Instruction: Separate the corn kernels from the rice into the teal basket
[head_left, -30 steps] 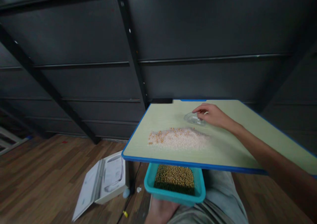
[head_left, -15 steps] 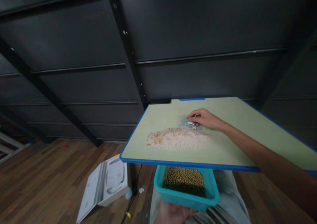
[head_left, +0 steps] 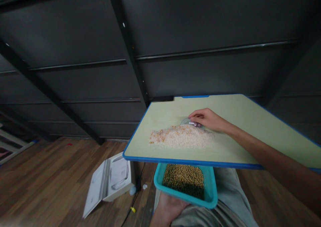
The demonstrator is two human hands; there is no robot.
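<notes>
Head view: right hand (head_left: 207,118) pinches a clear plastic piece (head_left: 185,121) between thumb and fingers, at the far edge of a pale grain heap (head_left: 189,136) flecked with yellow bits, on the blue-edged table (head_left: 253,130). Left hand (head_left: 170,205) under the near side of a turquoise basin (head_left: 210,180) of yellowish beans (head_left: 187,177), below table edge; its fingers hidden, grip cannot be told. Open white box (head_left: 94,188) on floor, left.

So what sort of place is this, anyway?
Probably an indoor room, perhaps in a home, though I can't be sure: it has a wood-look floor, a dark panelled wall and a low-looking, blue-edged table.
</notes>
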